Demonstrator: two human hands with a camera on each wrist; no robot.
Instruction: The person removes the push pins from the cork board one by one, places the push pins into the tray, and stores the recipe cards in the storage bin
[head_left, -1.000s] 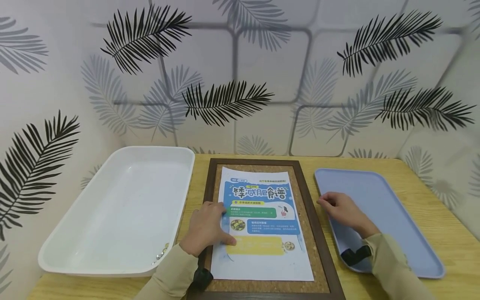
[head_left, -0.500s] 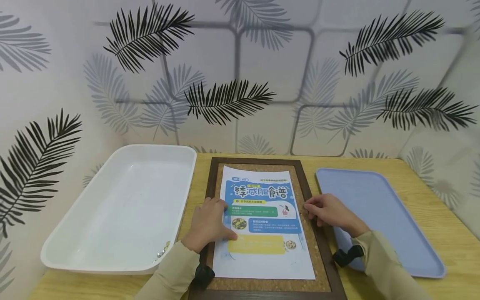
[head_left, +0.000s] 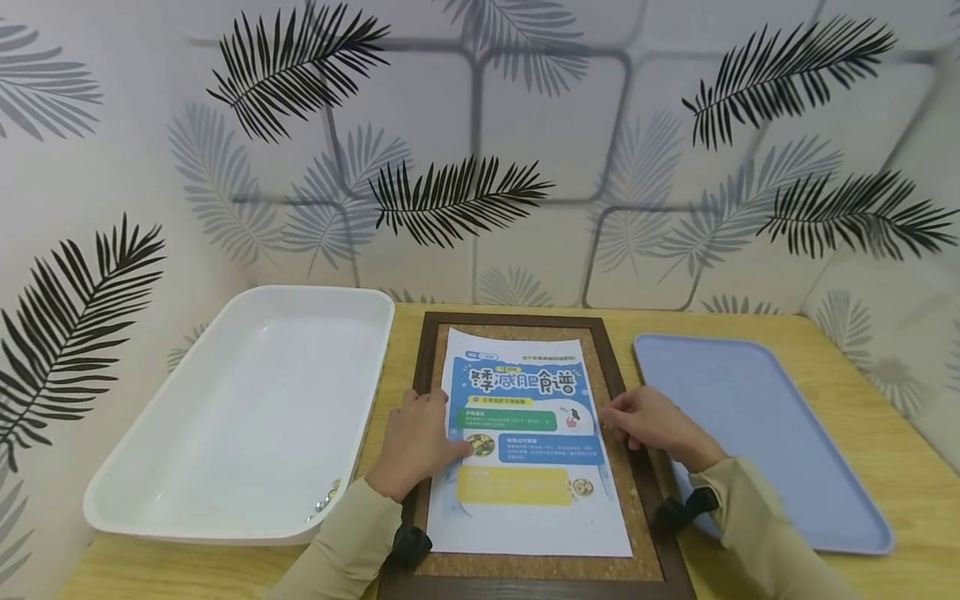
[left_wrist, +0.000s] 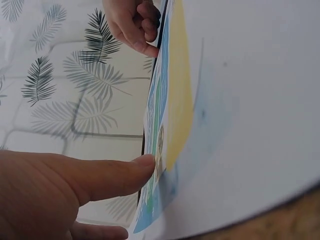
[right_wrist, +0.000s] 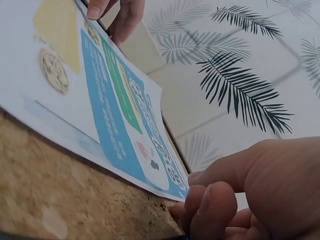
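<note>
A printed poster (head_left: 525,525) with blue, green and yellow panels lies on a brown-framed cork board (head_left: 543,569). My left hand (head_left: 423,442) rests at the poster's left edge, fingers and thumb spread, the thumb reaching over the sheet. At the poster's right edge is my right hand (head_left: 654,427), its fingers curled and its fingertips by the paper's border and the cork. Seen in the right wrist view, the curled fingers (right_wrist: 212,210) hide whatever may lie between them. The left wrist view shows the left thumb (left_wrist: 120,175) above the print.
To the left stands a deep white tray (head_left: 232,400) with several small shiny pieces (head_left: 326,500) in its near right corner. A shallow lilac tray (head_left: 738,400) lies on the right of the wooden table (head_left: 918,500). Behind rises a leaf-patterned wall (head_left: 536,125).
My right hand has moved left from above the lilac tray to the poster's right edge. The left hand has stayed at the left edge, its thumb shifting slightly upward.
</note>
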